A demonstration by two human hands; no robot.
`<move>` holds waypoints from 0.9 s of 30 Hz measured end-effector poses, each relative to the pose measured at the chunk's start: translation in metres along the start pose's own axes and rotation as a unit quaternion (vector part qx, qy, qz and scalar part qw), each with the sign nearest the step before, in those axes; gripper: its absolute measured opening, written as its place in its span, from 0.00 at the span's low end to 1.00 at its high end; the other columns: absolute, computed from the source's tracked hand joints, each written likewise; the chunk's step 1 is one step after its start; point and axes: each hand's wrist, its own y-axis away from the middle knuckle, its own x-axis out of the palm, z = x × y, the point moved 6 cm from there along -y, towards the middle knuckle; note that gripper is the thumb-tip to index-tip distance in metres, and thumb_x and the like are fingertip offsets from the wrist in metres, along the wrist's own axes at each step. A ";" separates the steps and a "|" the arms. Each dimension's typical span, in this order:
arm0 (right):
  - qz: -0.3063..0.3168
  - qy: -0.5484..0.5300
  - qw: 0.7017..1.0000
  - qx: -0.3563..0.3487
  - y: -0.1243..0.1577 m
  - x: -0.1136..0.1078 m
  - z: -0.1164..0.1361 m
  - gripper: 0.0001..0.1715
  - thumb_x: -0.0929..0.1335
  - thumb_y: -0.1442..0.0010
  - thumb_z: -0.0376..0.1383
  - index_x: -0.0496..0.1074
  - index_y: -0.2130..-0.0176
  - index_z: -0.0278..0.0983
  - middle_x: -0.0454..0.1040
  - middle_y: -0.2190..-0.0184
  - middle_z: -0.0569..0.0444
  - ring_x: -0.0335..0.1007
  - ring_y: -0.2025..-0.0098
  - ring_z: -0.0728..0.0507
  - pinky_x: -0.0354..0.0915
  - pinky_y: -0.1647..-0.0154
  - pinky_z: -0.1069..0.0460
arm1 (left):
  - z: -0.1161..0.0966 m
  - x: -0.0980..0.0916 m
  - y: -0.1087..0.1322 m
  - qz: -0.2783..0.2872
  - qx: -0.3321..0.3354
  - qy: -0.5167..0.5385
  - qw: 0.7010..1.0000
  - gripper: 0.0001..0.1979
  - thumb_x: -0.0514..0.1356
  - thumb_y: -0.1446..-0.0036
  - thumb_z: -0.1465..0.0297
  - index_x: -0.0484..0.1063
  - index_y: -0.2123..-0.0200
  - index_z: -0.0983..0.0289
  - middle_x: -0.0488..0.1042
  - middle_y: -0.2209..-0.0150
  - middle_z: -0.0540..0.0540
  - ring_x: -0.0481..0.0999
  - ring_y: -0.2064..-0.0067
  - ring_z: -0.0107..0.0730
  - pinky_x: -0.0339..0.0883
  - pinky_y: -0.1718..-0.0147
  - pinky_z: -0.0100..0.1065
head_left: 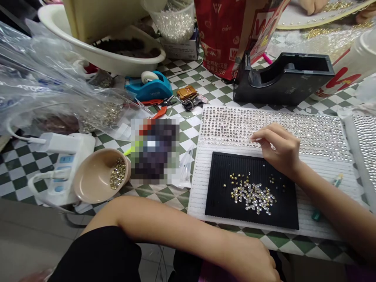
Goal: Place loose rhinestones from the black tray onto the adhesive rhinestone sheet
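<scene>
My right hand (pixel 279 147) is over a white ridged board (pixel 202 164), thumb and fingertips pinched together at the lower rows of clear rhinestones (pixel 229 125). Whatever lies between the fingertips is too small to make out. Beneath the wrist, a black grooved tray (pixel 220 203) rests on the board. Loose rhinestones (pixel 257 197), some face up and some showing gold backs, are scattered on it. My left hand (pixel 254 260) hangs low by the table's front edge, its fingers bent downward and mostly hidden.
A tilted beige bowl (pixel 94 176) holds more rhinestones, beside a white power strip (pixel 66 168). Behind are a blue tape dispenser (pixel 152 90), orange-handled pliers (pixel 160 111), a black tape dispenser (pixel 282 88) and a red paper bag (pixel 223 39). Another person's hand (pixel 313 6) shows at the top right.
</scene>
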 end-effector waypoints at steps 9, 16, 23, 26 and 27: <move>0.000 0.015 1.000 0.006 0.003 0.000 -0.003 0.17 0.65 0.41 0.19 0.69 0.69 0.41 0.72 0.75 0.57 0.68 0.71 0.47 0.66 0.70 0.50 | -0.001 -0.004 -0.001 -0.025 0.012 -0.013 1.000 0.05 0.55 0.43 0.70 0.71 0.69 0.58 0.70 0.81 0.45 0.72 0.76 0.24 0.64 0.77 0.30; 0.013 0.016 1.000 -0.003 0.004 0.002 -0.001 0.16 0.64 0.40 0.20 0.69 0.68 0.40 0.73 0.74 0.56 0.67 0.70 0.47 0.66 0.70 0.51 | -0.001 -0.008 -0.001 0.002 0.002 -0.017 1.000 0.08 0.54 0.41 0.71 0.70 0.71 0.57 0.72 0.80 0.45 0.73 0.75 0.24 0.63 0.76 0.30; -0.004 0.020 0.999 0.048 0.008 -0.009 -0.007 0.15 0.65 0.40 0.21 0.69 0.69 0.41 0.73 0.75 0.57 0.70 0.70 0.47 0.67 0.69 0.50 | -0.001 -0.006 0.000 0.015 0.017 -0.013 1.000 0.08 0.54 0.41 0.72 0.69 0.71 0.57 0.70 0.80 0.45 0.73 0.75 0.24 0.61 0.77 0.30; -0.005 0.021 0.998 0.053 0.009 -0.010 -0.007 0.15 0.65 0.40 0.21 0.69 0.69 0.41 0.73 0.74 0.57 0.70 0.70 0.48 0.67 0.70 0.51 | 0.001 -0.007 -0.001 0.017 0.013 -0.012 1.000 0.07 0.56 0.42 0.71 0.67 0.73 0.57 0.70 0.80 0.45 0.72 0.76 0.26 0.59 0.79 0.31; -0.004 0.020 0.998 0.052 0.010 -0.010 -0.008 0.15 0.66 0.40 0.21 0.69 0.69 0.41 0.73 0.74 0.57 0.70 0.70 0.48 0.66 0.70 0.51 | 0.001 -0.007 -0.001 0.016 0.010 -0.013 1.000 0.07 0.56 0.43 0.71 0.66 0.73 0.57 0.70 0.80 0.46 0.72 0.76 0.26 0.58 0.79 0.31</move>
